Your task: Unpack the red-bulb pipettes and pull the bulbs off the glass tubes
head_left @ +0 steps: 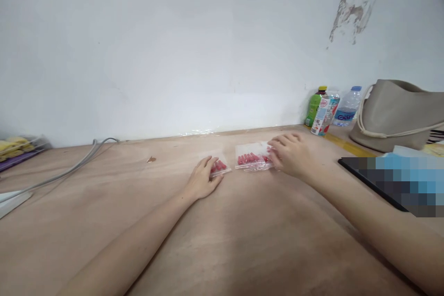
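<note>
Left bag: partly covered by left hand
Right bag: right end at right hand
Hands: apart; grip can't be told

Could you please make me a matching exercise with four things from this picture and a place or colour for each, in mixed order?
Things:
1. Left hand
2. Right hand
3. Bottle
4. Cable

Descriptions:
A. Grey, on the left part of the table
B. Covering part of the right packet of red pieces
C. Green, with a yellow cap
D. Covering part of the left packet of red pieces

Right pairs: 1-D, 2-B, 3-C, 4-A
</note>
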Demonstrator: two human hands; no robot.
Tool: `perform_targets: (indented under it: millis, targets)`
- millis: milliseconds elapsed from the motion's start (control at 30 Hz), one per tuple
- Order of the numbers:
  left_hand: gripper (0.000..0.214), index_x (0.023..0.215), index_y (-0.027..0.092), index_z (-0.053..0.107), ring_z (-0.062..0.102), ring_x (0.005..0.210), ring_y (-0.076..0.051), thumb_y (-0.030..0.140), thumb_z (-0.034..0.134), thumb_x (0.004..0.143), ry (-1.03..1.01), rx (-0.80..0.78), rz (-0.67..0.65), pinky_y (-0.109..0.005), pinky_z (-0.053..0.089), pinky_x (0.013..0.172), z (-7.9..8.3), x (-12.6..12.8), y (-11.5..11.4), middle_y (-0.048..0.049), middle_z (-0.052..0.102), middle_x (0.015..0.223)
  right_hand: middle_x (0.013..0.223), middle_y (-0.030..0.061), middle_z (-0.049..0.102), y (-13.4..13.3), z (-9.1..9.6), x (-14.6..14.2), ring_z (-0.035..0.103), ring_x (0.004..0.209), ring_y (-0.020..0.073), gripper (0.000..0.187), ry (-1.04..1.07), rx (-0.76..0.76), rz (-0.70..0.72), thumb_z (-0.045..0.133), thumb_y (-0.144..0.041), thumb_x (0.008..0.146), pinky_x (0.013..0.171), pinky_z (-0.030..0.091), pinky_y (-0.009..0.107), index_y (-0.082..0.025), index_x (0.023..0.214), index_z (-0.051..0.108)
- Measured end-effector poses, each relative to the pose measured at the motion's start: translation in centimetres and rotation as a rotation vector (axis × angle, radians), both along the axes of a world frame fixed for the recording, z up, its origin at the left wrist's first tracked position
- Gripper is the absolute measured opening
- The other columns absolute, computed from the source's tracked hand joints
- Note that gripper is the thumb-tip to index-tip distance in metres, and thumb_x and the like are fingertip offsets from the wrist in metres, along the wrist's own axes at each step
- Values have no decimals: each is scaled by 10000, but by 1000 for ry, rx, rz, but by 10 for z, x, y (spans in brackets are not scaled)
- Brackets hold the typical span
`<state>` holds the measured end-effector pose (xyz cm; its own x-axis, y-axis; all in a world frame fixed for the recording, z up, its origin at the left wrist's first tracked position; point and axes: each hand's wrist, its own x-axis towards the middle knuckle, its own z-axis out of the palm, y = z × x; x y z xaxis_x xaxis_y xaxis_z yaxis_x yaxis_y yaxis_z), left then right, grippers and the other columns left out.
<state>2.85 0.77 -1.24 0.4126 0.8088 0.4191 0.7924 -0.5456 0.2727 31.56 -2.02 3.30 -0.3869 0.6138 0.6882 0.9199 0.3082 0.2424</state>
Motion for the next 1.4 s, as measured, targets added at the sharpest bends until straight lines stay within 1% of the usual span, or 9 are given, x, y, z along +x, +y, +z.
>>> perform_targets:
  millis: [67,167,233,333,467,633,867,1067,1400]
  targets:
    - [393,1146,196,472,487,1075,-233,359,507,790,-52,37,11,-371,413,890,0,0,-2,-89,515,1158,879,90,628,0,-1,-34,510,859,213,192,46,-70,188,446,-202,821,784,290,358,-164,869,628]
    - [184,939,202,546,553,843,-192,311,475,809,-69,50,-22,-321,453,751,1,-1,-4,-42,582,893,896,78,613,7,-14,-82,500,845,197,197,-29,-196,453,483,-268,815,756,294,339,-178,935,611]
    - [154,845,198,570,554,790,-180,287,445,827,-70,48,-56,-309,448,727,1,-2,-3,-37,585,834,933,89,601,16,-25,-104,493,880,206,225,-60,-229,489,505,-291,803,764,292,342,-165,969,591]
    - [186,806,198,593,563,810,-174,259,421,843,-94,45,-84,-303,447,742,1,-6,0,-42,606,867,938,85,596,27,-40,-119,501,880,193,213,-22,-251,470,473,-250,827,763,294,325,-148,986,570]
    - [206,792,205,620,575,855,-169,252,428,850,-136,31,-128,-308,452,793,1,-8,3,-36,633,914,881,56,600,31,-48,-120,509,818,166,166,88,-245,400,426,-205,861,736,286,304,-167,918,578]
    - [195,738,204,639,596,835,-166,255,474,828,-204,1,-151,-310,475,790,0,-7,4,-31,652,888,807,48,613,28,-50,-118,487,817,177,154,117,-190,359,437,-203,857,738,263,316,-181,804,581]
    - [121,701,202,656,614,781,-156,187,554,766,-288,-39,-133,-295,491,757,-5,-9,8,-15,666,833,867,56,617,28,-49,-116,490,834,188,102,154,-214,315,504,-224,816,747,254,322,-180,842,592]
    - [60,653,185,651,625,736,-155,165,626,703,-359,-97,-98,-283,503,701,-6,-9,10,-12,672,786,805,29,617,27,-49,-116,497,749,149,119,148,-232,369,488,-176,810,742,248,304,-186,773,600]
    - [29,634,174,659,627,743,-164,187,671,656,-449,-152,-85,-286,500,707,-9,-10,13,-14,678,757,798,7,627,34,-56,-114,473,761,135,187,128,-102,460,474,-203,837,768,214,333,-243,810,655]
